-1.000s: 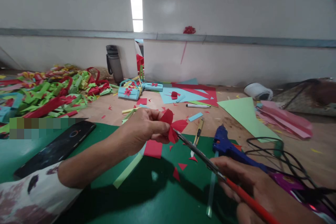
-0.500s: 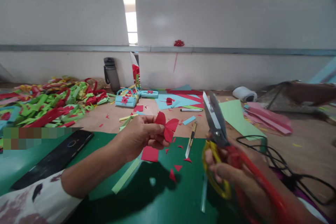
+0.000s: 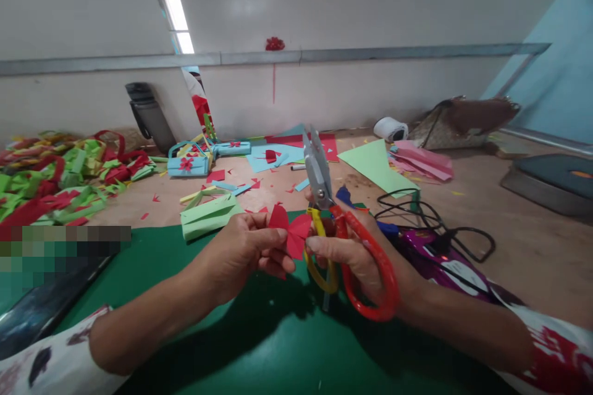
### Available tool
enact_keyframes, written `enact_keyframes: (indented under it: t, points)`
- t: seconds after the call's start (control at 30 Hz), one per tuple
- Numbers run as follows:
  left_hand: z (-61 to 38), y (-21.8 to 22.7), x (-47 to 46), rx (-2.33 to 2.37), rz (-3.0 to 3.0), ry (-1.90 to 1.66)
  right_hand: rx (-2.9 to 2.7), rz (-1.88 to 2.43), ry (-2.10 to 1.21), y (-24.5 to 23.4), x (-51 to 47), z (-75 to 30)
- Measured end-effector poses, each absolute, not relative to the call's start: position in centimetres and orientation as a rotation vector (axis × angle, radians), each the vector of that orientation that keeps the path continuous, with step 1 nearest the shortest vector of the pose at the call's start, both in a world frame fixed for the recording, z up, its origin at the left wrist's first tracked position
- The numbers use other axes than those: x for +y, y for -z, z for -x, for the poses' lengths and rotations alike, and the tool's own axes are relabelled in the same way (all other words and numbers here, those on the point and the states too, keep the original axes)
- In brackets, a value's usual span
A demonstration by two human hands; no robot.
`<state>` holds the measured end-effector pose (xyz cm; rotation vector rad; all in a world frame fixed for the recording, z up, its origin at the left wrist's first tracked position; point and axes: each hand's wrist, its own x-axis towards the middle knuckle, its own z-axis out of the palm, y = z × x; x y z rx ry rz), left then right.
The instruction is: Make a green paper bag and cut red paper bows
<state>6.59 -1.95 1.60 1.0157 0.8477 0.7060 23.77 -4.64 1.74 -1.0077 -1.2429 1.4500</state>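
Note:
Between the thumb and fingers of my left hand (image 3: 252, 244) is a red paper flower (image 3: 294, 234), its petals spread toward the right. My right hand (image 3: 349, 253) holds a pair of scissors (image 3: 319, 176) with one yellow and one red handle loop; the blades point up and away from me. My right thumb and fingertips are at the flower's right edge; whether they pinch it I cannot tell. Both hands are above the green mat (image 3: 222, 352). Just beyond my left hand lies a folded light green paper piece (image 3: 208, 216).
Small blue paper bags (image 3: 188, 163) with red flowers stand at the back, near a grey bottle (image 3: 151, 117). Green and red paper strips (image 3: 69, 185) pile up at left. At right are a purple device (image 3: 430, 259) with black cable, green paper (image 3: 375, 163) and a handbag (image 3: 463, 123).
My right hand has brought the scissors leftward, close to the red flower. My left hand still holds the flower. The view has turned downward and to the right.

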Motion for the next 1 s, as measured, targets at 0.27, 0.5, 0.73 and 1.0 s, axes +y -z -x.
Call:
enact_keyframes:
  t: [0.27,0.5,0.73,1.0]
  points:
    - [-6.6,-1.1,-2.0,0.808,-0.991,-0.684,-1.259,0.993,-1.466,-1.6,-4.7,-23.7]
    - [-6.5,-1.1,-2.3,0.819,-0.974,-0.667,-1.367,1.060,-1.433,-2.0,-4.9,-23.9]
    - [-6.6,-1.0,-2.3,0.774,-0.972,-0.655,-1.390,1.074,-1.392,-0.9,-4.9,-24.4]
    - [-6.6,-0.9,-2.3,0.771,-0.965,-0.638,-1.402,1.106,-1.421,-1.2,-5.0,-24.5]
